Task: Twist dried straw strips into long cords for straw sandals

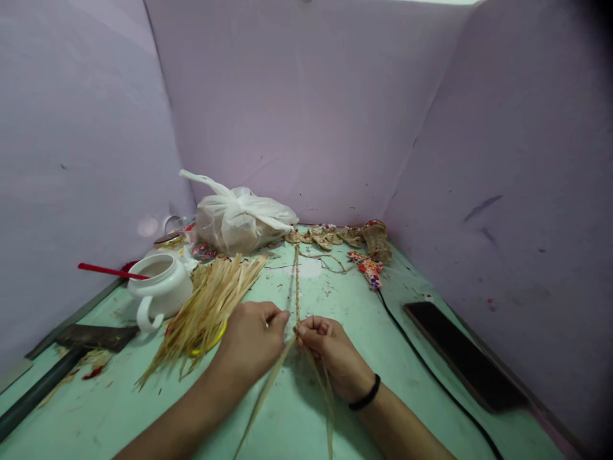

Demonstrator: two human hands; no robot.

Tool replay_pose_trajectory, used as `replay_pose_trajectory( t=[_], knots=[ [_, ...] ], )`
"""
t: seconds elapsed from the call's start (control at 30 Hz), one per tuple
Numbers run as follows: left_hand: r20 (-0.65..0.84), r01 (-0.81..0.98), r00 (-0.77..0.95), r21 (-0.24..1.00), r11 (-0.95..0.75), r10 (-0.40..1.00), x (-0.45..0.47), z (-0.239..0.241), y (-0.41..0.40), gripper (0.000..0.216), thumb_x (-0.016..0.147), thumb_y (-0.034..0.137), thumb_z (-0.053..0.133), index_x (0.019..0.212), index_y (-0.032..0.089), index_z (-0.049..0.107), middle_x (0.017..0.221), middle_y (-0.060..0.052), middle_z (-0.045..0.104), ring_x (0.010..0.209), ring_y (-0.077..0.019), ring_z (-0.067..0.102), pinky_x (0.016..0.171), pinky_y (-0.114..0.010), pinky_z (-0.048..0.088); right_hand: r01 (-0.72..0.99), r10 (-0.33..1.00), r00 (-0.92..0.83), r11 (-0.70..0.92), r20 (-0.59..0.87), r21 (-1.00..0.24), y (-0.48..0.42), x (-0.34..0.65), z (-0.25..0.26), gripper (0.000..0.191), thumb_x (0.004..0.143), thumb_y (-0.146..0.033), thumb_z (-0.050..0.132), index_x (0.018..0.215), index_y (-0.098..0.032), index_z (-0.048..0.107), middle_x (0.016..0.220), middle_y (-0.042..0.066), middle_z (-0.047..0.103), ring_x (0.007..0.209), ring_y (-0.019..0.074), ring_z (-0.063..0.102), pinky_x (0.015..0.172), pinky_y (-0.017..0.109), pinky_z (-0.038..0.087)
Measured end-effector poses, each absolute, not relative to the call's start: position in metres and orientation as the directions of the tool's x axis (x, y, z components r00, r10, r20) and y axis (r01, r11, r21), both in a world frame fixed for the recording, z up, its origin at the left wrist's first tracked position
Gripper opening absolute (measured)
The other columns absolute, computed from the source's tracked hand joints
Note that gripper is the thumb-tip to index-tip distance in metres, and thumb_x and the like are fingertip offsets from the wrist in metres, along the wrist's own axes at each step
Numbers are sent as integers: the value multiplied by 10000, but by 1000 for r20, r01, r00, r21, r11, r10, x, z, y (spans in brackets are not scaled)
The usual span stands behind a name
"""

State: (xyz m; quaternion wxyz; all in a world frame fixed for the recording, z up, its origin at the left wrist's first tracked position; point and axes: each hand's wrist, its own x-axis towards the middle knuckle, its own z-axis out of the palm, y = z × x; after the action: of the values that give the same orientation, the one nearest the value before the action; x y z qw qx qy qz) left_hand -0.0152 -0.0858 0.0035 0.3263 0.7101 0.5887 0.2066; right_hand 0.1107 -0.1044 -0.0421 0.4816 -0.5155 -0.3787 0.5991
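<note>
While both forearms (191,415) reach up from the bottom edge across the green table (119,409), they converge at lower centre.
Left hand (251,338) and right hand (330,351), fingers curled, pinch the near end of the braided cord (297,281) at mid-frame; loose straw strips (268,390) trail below.

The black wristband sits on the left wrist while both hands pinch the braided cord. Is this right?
No. The head view shows the black wristband on the right wrist. The left hand and right hand do pinch the braided cord.
</note>
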Motion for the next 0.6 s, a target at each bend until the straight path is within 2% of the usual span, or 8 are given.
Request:
replay_pose_trajectory(
  t=[0.1, 0.17, 0.23, 0.3, 0.37, 0.43, 0.5, 0.6],
  knots=[
    [-442, 479, 305, 837, 265, 843, -18, -1, -72, 201, 655, 271, 495, 718, 108, 594, 433, 6, 495, 337, -100, 426, 387, -216, 291, -145, 972, -22, -236, -236, -961, -104, 111, -41, 186, 624, -275, 579, 561, -134, 475, 393, -67, 375, 357, 26, 260, 382, 193, 146],
    [-501, 354, 423, 858, 372, 755, -16, -9, -69, 186, 605, 251, 520, 685, 96, 584, 480, -12, 529, 360, -103, 463, 372, -208, 312, -129, 977, -19, -211, -211, -969, -103, 111, -42, 176, 621, -267, 581, 573, -133, 478, 420, -47, 428, 376, 33, 306, 390, 189, 177],
    [-488, 309, 436, 870, 384, 756, -13, -18, -68, 142, 576, 235, 520, 588, 99, 558, 484, -20, 530, 364, -99, 467, 364, -205, 321, -92, 984, -15, -179, -178, -980, -103, 110, -44, 159, 624, -252, 574, 578, -130, 482, 470, -17, 489, 411, 43, 355, 405, 186, 217],
    [-497, 366, 357, 854, 370, 791, -10, -23, -68, 109, 565, 213, 495, 524, 116, 525, 409, 2, 483, 317, -93, 418, 343, -205, 291, -30, 990, 1, -138, -138, -990, -103, 110, -47, 133, 632, -226, 560, 579, -127, 487, 507, -3, 516, 446, 51, 383, 427, 184, 253],
    [-462, 458, 292, 836, 302, 837, -10, -26, -66, 84, 545, 180, 479, 489, 126, 512, 344, 30, 417, 290, -77, 353, 340, -199, 239, 47, 995, 18, -99, -98, -994, -103, 109, -50, 99, 638, -192, 543, 580, -127, 496, 518, -7, 516, 465, 54, 394, 441, 182, 276],
    [-359, 492, 306, 852, 176, 882, -10, -26, -63, 75, 514, 150, 487, 448, 122, 508, 336, 44, 380, 326, -54, 315, 371, -192, 212, 119, 997, 27, -76, -73, -990, -102, 110, -51, 76, 640, -171, 537, 585, -124, 513, 520, -10, 515, 470, 57, 405, 444, 180, 294],
    [-263, 453, 355, 888, 81, 897, -11, -25, -61, 72, 487, 135, 502, 420, 112, 512, 357, 49, 370, 385, -43, 299, 408, -189, 209, 156, 994, 8, -107, -107, -982, -101, 113, -48, 84, 638, -193, 557, 603, -120, 532, 510, -14, 507, 452, 58, 415, 429, 177, 313],
    [-281, 385, 392, 915, 121, 876, -12, -24, -58, 76, 480, 164, 514, 426, 111, 526, 356, 53, 358, 407, -45, 271, 425, -199, 194, 90, 967, -78, -237, -244, -967, -105, 123, -39, 238, 627, -330, 609, 724, -121, 553, 579, -4, 538, 433, 66, 462, 400, 183, 361]
  ],
)
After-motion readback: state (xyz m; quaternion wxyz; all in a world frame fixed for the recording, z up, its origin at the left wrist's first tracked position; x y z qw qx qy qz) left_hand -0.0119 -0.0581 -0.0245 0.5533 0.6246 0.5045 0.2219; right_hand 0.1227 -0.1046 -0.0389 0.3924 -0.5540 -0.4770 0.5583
